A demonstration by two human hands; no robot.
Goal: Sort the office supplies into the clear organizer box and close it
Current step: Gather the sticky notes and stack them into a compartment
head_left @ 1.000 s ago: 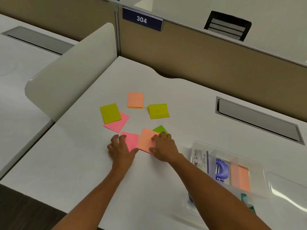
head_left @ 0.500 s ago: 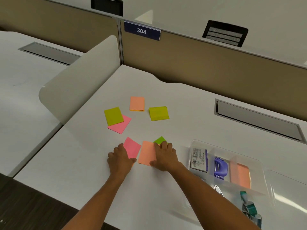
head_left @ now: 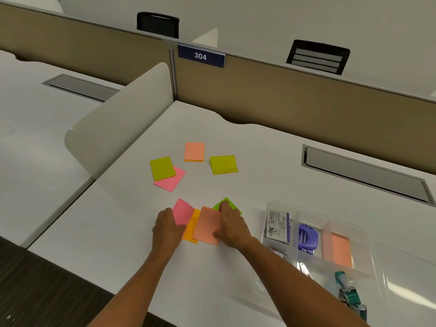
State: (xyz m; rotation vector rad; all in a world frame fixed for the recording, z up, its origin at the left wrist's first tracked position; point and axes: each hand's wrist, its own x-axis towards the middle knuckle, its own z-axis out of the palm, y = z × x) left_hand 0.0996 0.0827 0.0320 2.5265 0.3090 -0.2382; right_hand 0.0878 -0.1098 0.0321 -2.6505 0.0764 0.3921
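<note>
Head view: I see my left hand (head_left: 168, 228) flat, fingers spread on a pink square sticky pad (head_left: 182, 211); my right hand (head_left: 232, 226) presses flat on a salmon sticky pad (head_left: 207, 224) overlapping an orange one (head_left: 191, 228). The clear plastic organizer box (head_left: 358, 234) sits open just right on the white desk (head_left: 259, 161).

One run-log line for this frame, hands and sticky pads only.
left hand: flat on pink sticky pad | right hand: flat on salmon sticky pad and green sticky pad | clear plastic organizer box: open
</note>
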